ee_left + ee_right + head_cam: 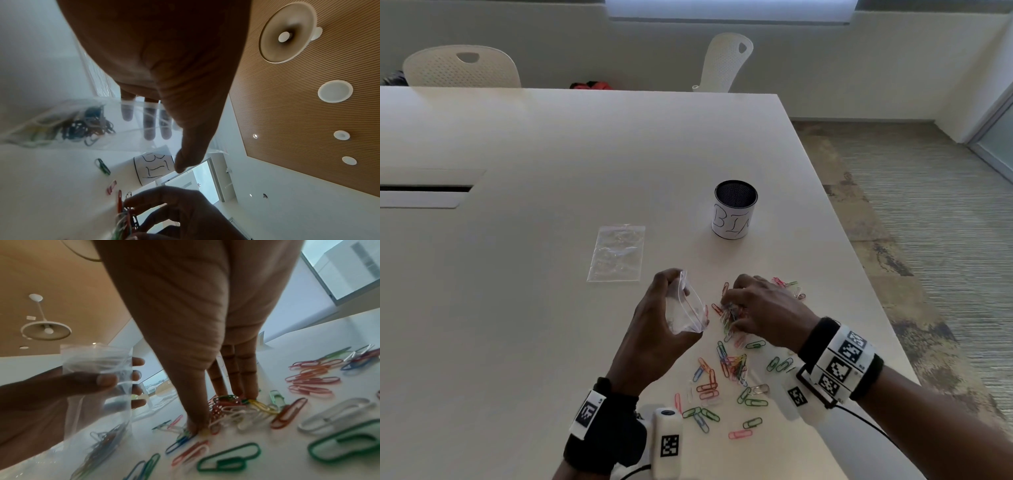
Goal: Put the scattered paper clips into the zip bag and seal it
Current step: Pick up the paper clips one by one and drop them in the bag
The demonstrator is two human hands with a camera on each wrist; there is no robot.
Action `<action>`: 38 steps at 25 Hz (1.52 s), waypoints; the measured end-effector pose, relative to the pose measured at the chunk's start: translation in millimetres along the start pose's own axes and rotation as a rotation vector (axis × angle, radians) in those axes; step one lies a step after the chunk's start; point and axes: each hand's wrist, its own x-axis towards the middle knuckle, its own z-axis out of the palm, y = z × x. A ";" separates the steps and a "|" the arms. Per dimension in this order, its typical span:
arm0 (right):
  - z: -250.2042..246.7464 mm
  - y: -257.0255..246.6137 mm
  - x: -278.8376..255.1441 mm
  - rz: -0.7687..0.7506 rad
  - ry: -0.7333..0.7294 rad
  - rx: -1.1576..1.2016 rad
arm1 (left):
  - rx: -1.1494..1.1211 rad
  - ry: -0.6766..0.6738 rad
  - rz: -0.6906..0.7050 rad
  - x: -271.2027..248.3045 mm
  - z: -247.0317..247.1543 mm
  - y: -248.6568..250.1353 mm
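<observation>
My left hand [671, 308] holds a small clear zip bag [688, 310] just above the table, thumb on one side and fingers on the other. Its mouth is open and faces right. Several coloured clips lie in the bag's bottom [82, 128]. My right hand [734, 310] is beside the bag, fingertips down on the table. In the right wrist view its thumb and fingers [236, 386] pinch a clump of paper clips [232, 404]. Many more coloured paper clips [726, 373] lie scattered on the white table [551, 308] between my wrists.
A black mesh cup [734, 212] with a white label stands behind the clips. A second clear zip bag [617, 253] lies flat to the left of the cup. The table's right edge [876, 308] runs close past my right hand. Two chairs stand at the far side.
</observation>
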 end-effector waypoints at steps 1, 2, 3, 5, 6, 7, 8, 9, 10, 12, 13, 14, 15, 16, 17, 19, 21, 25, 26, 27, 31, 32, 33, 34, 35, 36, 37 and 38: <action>3.3 -2.2 -0.1 -0.007 0.032 0.019 | 0.002 -0.004 0.003 0.1 0.2 0.5; 5.6 -4.9 -1.0 -0.018 0.061 0.029 | 0.005 -0.008 0.003 -0.1 -0.1 1.2; 7.4 -7.2 -1.4 -0.031 0.080 0.028 | 0.008 -0.011 0.002 -0.3 -0.6 2.0; 9.7 -9.6 -1.5 -0.050 0.115 0.013 | 0.013 -0.010 0.006 -0.2 -1.0 2.7; 10.5 -10.3 -1.1 -0.055 0.130 0.007 | 0.013 -0.006 0.009 -0.2 -0.8 2.7; 10.7 -10.4 -0.8 -0.057 0.135 0.002 | 0.010 -0.002 0.012 0.0 -0.4 3.0; 11.2 -9.2 -0.6 -0.060 0.133 -0.001 | 0.005 0.000 0.014 0.1 -0.2 3.2; 11.4 -7.0 -0.3 -0.054 0.130 0.001 | 0.003 0.002 0.014 -0.1 0.0 3.4; 11.3 -3.5 0.2 -0.040 0.130 0.019 | 0.005 0.003 0.011 0.0 0.0 3.9; 8.3 5.4 0.3 0.024 0.158 0.126 | 0.012 0.003 0.007 -0.3 -0.5 4.5; 4.6 9.8 -0.1 0.071 0.189 0.219 | 0.011 0.001 0.010 -0.3 -0.5 4.6; 0.3 13.7 -1.5 0.119 0.218 0.342 | 0.010 -0.001 0.013 -0.2 -0.3 4.6; -4.4 16.3 -3.9 0.174 0.230 0.495 | 0.011 -0.003 0.014 -0.3 0.2 4.6; -9.5 17.1 -7.2 0.221 0.236 0.672 | 0.012 -0.005 0.013 -0.2 0.8 4.9; -14.8 15.1 -11.3 0.258 0.242 0.846 | 0.013 -0.006 0.013 -0.4 1.6 4.8; -25.0 5.4 -19.9 0.280 0.276 1.141 | 0.019 -0.004 0.020 -0.7 3.6 3.8; -32.6 -9.7 -26.3 0.247 0.317 1.324 | 0.024 -0.002 0.022 -1.1 5.1 2.2; -41.1 -40.7 -30.2 0.147 0.313 1.489 | 0.029 -0.004 0.029 -1.0 7.2 0.0; -42.3 -47.4 -30.1 0.135 0.309 1.471 | 0.024 -0.003 0.033 -1.3 7.3 0.7; -42.2 -53.3 -29.2 0.130 0.313 1.418 | 0.018 0.001 0.037 -1.6 7.3 1.3; -36.2 -71.4 -24.6 0.104 0.409 0.982 | 0.002 0.014 0.036 -2.9 7.3 4.2; -34.3 -75.0 -23.2 0.085 0.429 0.878 | 0.001 0.014 0.030 -3.4 7.6 4.2; -32.5 -77.9 -21.5 0.065 0.443 0.796 | 0.000 0.015 0.028 -3.6 8.1 3.5; -31.8 -80.8 -20.1 0.050 0.448 0.736 | -0.004 0.015 0.029 -3.5 8.6 3.2; -31.7 -82.8 -18.6 0.039 0.450 0.690 | -0.007 0.014 0.033 -3.6 9.1 2.9; -32.3 -84.9 -17.3 0.029 0.452 0.658 | -0.008 0.013 0.037 -3.7 9.5 3.5; -33.2 -86.7 -16.0 0.017 0.455 0.633 | -0.008 0.014 0.040 -3.9 9.8 4.0; -34.7 -88.3 -14.9 0.005 0.455 0.618 | -0.009 0.014 0.042 -4.1 9.9 5.2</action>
